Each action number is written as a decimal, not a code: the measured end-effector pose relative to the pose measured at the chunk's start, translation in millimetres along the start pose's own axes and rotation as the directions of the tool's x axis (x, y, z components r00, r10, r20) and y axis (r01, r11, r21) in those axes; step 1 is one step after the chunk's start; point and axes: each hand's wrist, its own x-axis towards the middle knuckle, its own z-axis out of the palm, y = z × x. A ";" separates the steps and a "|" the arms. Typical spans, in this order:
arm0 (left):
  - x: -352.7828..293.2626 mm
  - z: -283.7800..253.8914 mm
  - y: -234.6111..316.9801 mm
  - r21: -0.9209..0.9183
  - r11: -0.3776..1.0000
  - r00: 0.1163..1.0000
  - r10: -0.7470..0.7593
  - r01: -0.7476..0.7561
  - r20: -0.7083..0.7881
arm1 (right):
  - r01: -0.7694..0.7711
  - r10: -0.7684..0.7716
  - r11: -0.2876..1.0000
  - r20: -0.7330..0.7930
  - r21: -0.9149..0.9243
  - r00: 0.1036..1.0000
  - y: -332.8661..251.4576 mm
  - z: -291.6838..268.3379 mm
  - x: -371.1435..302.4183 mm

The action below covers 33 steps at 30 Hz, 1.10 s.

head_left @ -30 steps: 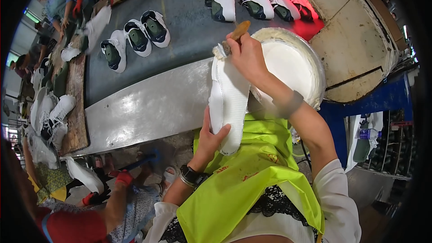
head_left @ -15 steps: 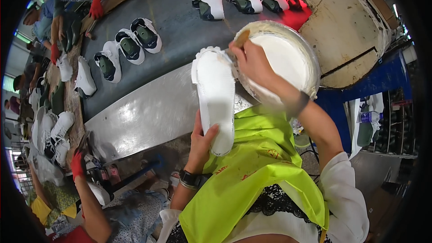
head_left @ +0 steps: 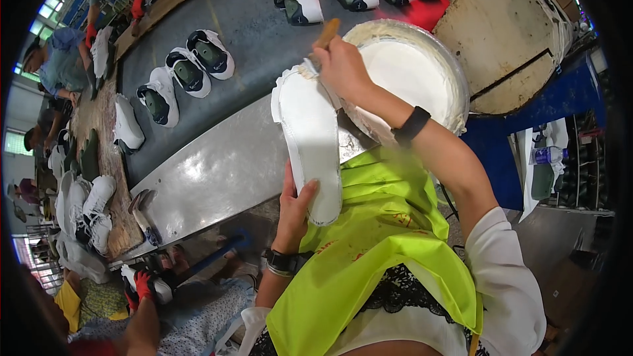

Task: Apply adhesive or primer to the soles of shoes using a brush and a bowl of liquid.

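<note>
My left hand (head_left: 295, 207) grips a white shoe sole (head_left: 310, 138) at its narrower end, thumb on the face turned up to me. The sole's wider end, with a raised, notched rim, points away. In my right hand (head_left: 344, 69) is a brush (head_left: 327, 31) with a wooden handle, its bristles touching the rim at that far end. White liquid fills a wide round basin (head_left: 456, 86) just right of my right hand, its wall caked with dried residue.
White-and-green shoes (head_left: 189, 71) stand on a dark belt (head_left: 264, 46), several more under red light. A metal ledge (head_left: 204, 161) borders it. At left, shoes and a hammer-like tool (head_left: 145, 217) lie on a wooden bench (head_left: 99, 132). Red-gloved co-workers' hands (head_left: 142, 285) work nearby.
The brush has moved from the sole's right edge leftward along its far end, and the sole tilts slightly left. At lower left, a co-worker's gloved hand has left the tool and is on a shoe.
</note>
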 end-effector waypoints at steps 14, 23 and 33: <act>0.1 -9.7 -5.9 0.004 1.000 1.000 -0.024 0.024 -0.017 | -0.031 0.004 0.989 0.184 0.142 0.983 -25.2 -0.5 21.2; -3.4 -15.4 -5.1 0.005 0.999 0.998 -0.042 0.043 -0.046 | -0.096 0.102 0.993 0.074 -0.074 0.992 6.6 -10.3 53.0; -4.1 -17.1 18.4 -0.081 0.993 0.994 -0.092 0.088 -0.054 | -0.221 0.241 0.967 0.175 -0.128 0.955 28.0 -21.6 50.9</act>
